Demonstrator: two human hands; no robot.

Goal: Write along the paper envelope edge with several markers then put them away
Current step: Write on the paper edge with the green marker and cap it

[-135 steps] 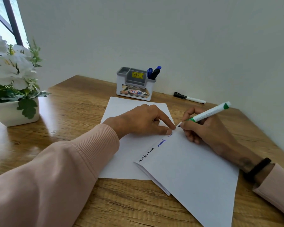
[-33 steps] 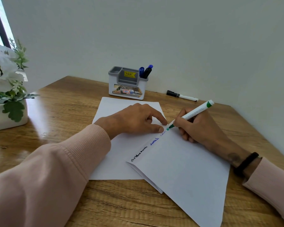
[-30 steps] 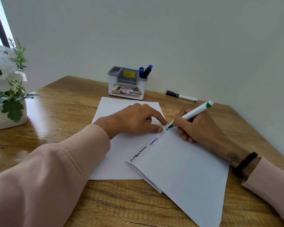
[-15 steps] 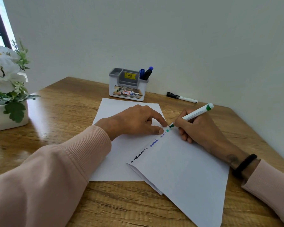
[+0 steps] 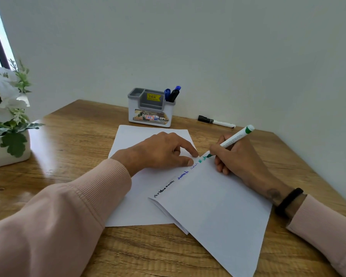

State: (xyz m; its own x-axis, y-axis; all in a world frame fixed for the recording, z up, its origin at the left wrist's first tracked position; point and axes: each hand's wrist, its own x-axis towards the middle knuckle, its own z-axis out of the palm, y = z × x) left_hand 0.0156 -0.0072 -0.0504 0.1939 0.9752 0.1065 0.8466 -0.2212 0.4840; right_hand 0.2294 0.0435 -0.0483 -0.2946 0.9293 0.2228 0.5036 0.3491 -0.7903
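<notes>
The paper envelope [image 5: 214, 204] lies slanted on the wooden table [image 5: 72, 140], close to the person, on top of a flat white sheet [image 5: 134, 206]. Along its top edge are small words in black, then blue, then a bit of green.

The left hand [image 5: 160, 152] rests on the sheet. Its fingers bend a little, and the tips of the pointer and thumb press down right at the envelope edge. It grips nothing. The right hand [image 5: 238, 156] pinches a green marker [image 5: 234, 137], and the tip touches the paper near the far corner.

To do this well, I think the left hand should hold the paper still, and the green marks should stay small and close to the edge, since little room is left.

Farther back, a black marker [image 5: 216, 121] lies on the table by the wall. A marker holder [image 5: 151, 111] stands there with two capped markers [image 5: 173, 93] in it. A white flower pot [image 5: 6, 148] sits at the far left.
</notes>
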